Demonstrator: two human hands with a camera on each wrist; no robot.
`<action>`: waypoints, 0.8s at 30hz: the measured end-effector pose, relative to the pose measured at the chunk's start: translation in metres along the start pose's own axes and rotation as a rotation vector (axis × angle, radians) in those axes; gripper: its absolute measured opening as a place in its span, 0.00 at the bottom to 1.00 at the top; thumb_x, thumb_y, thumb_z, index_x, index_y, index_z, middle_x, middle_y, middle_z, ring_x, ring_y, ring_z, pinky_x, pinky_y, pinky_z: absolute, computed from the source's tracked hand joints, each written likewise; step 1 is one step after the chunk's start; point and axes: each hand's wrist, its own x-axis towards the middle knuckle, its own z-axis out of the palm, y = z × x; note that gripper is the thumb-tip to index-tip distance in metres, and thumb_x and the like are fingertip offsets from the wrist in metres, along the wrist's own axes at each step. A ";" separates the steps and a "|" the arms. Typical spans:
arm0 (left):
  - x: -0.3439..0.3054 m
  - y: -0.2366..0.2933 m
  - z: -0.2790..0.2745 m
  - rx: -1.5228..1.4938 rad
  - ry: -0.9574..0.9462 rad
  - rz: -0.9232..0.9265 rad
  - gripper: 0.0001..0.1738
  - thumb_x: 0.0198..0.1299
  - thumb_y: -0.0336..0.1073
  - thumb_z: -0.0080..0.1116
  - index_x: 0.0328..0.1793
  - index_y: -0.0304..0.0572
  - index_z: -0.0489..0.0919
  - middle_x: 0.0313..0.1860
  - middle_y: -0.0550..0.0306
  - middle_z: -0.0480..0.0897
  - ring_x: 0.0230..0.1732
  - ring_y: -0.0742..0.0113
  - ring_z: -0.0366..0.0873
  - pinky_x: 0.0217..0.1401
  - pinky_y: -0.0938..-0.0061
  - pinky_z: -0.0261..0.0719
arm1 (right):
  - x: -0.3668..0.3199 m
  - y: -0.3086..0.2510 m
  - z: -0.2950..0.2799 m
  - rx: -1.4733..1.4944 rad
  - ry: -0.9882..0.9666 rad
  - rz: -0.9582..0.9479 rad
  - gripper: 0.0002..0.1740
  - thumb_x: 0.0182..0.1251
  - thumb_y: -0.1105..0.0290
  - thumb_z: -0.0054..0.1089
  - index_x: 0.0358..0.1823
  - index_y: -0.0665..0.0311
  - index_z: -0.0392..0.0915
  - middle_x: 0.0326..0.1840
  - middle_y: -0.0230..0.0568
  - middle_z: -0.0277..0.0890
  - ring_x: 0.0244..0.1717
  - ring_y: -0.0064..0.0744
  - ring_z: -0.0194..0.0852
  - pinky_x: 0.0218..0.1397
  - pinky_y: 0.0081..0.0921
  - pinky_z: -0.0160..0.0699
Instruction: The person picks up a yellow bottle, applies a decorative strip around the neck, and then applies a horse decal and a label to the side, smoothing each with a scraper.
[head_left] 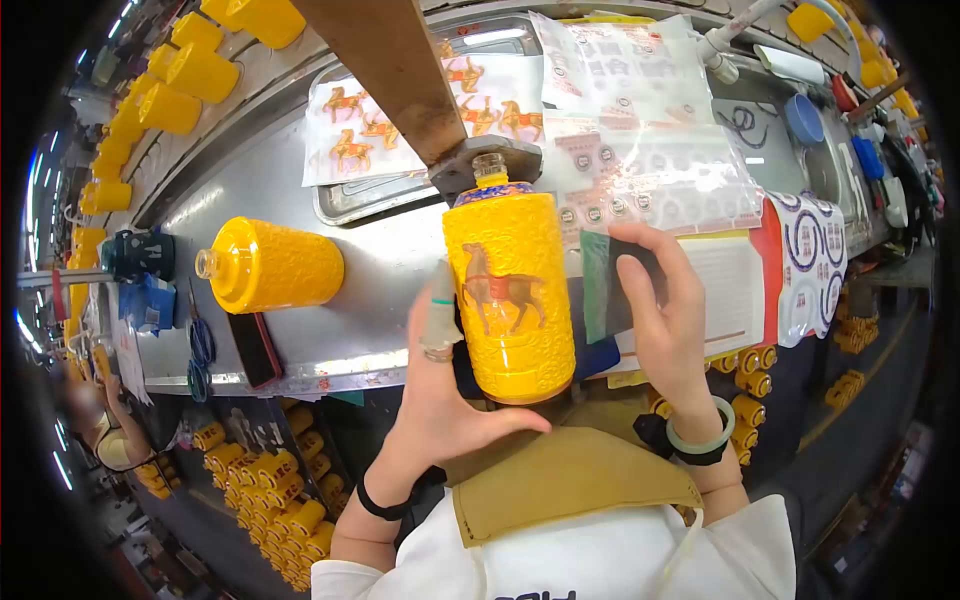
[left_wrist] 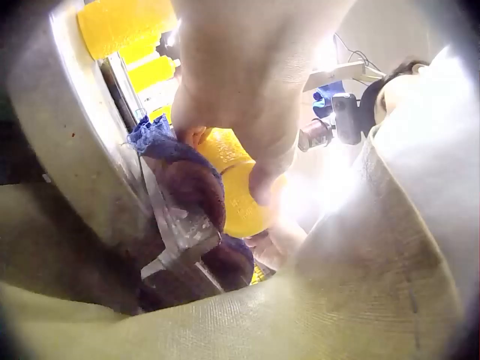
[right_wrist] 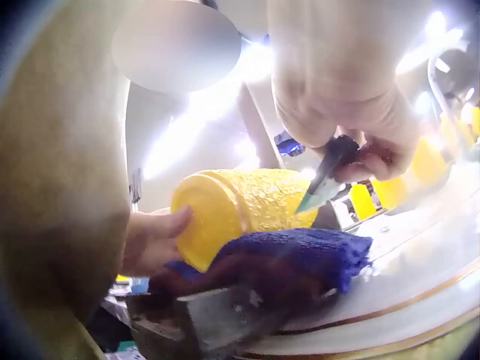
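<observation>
A yellow embossed bottle (head_left: 512, 300) with a brown horse decal (head_left: 503, 287) lies in the middle of the head view, its clear glass neck pointing away. My left hand (head_left: 437, 400) grips it, fingers along the left side and thumb at the base. The fingers wear pale finger covers (head_left: 441, 325). In the right wrist view, the bottle lies over a blue cloth (right_wrist: 300, 251). Just right of the bottle, my right hand (head_left: 665, 315) pinches a small flat scraper (head_left: 597, 285) with a dark body and green edge. In the right wrist view the scraper's tip is close to the bottle's side.
A second yellow bottle (head_left: 277, 265) lies on the metal table at left, near a dark phone (head_left: 255, 350). Behind are a sheet of horse decals (head_left: 335, 150) on a tray and plastic-covered sheets (head_left: 650, 170). A brown post (head_left: 385, 75) stands beyond the held bottle's neck.
</observation>
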 end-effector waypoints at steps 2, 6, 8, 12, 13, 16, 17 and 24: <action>0.012 0.023 0.001 0.336 0.172 0.167 0.75 0.40 0.70 0.82 0.87 0.36 0.57 0.82 0.32 0.59 0.77 0.37 0.64 0.78 0.49 0.64 | -0.001 -0.002 0.001 -0.002 -0.001 -0.015 0.13 0.73 0.80 0.58 0.56 0.68 0.81 0.48 0.45 0.82 0.46 0.36 0.80 0.51 0.29 0.76; 0.018 0.043 0.003 0.498 0.087 0.128 0.57 0.45 0.76 0.74 0.76 0.48 0.79 0.80 0.24 0.56 0.72 0.29 0.64 0.74 0.46 0.67 | -0.001 -0.012 0.002 0.004 -0.037 0.003 0.13 0.75 0.78 0.57 0.58 0.69 0.81 0.52 0.42 0.82 0.52 0.31 0.77 0.58 0.27 0.73; 0.019 0.053 0.006 0.570 0.069 0.125 0.55 0.45 0.75 0.74 0.75 0.50 0.79 0.79 0.22 0.56 0.72 0.27 0.64 0.73 0.45 0.69 | -0.001 -0.012 0.004 0.015 -0.069 0.038 0.14 0.77 0.77 0.56 0.59 0.71 0.80 0.57 0.41 0.82 0.61 0.30 0.77 0.68 0.27 0.70; 0.021 0.061 0.016 0.720 0.052 0.103 0.53 0.44 0.72 0.76 0.75 0.54 0.80 0.78 0.17 0.55 0.71 0.20 0.65 0.69 0.44 0.76 | 0.002 -0.011 0.007 0.034 -0.005 -0.040 0.13 0.73 0.81 0.58 0.56 0.68 0.81 0.46 0.39 0.81 0.40 0.25 0.74 0.44 0.23 0.74; 0.021 0.061 0.017 0.722 0.056 0.102 0.53 0.44 0.72 0.76 0.75 0.54 0.80 0.78 0.17 0.55 0.71 0.20 0.65 0.69 0.44 0.76 | 0.003 -0.012 0.007 0.021 0.004 -0.038 0.13 0.73 0.81 0.58 0.56 0.69 0.81 0.46 0.39 0.81 0.40 0.25 0.74 0.44 0.22 0.74; 0.020 0.055 0.020 0.704 0.083 0.118 0.51 0.44 0.68 0.79 0.74 0.54 0.81 0.78 0.16 0.55 0.73 0.19 0.64 0.70 0.44 0.76 | 0.005 -0.016 0.006 0.014 0.048 -0.053 0.13 0.73 0.82 0.58 0.56 0.69 0.81 0.45 0.38 0.80 0.42 0.26 0.76 0.47 0.22 0.75; 0.018 0.052 0.020 0.668 0.132 0.141 0.53 0.42 0.67 0.81 0.75 0.52 0.80 0.78 0.17 0.58 0.72 0.22 0.67 0.71 0.46 0.76 | 0.006 -0.016 0.007 0.013 0.044 -0.053 0.13 0.73 0.82 0.58 0.56 0.69 0.81 0.45 0.38 0.80 0.42 0.26 0.76 0.47 0.22 0.75; 0.001 0.019 0.025 0.327 0.273 0.231 0.62 0.43 0.56 0.87 0.79 0.27 0.68 0.78 0.19 0.61 0.76 0.22 0.67 0.74 0.45 0.76 | 0.001 -0.028 0.018 0.038 -0.039 -0.126 0.13 0.71 0.81 0.60 0.55 0.68 0.81 0.45 0.41 0.81 0.45 0.31 0.79 0.50 0.25 0.77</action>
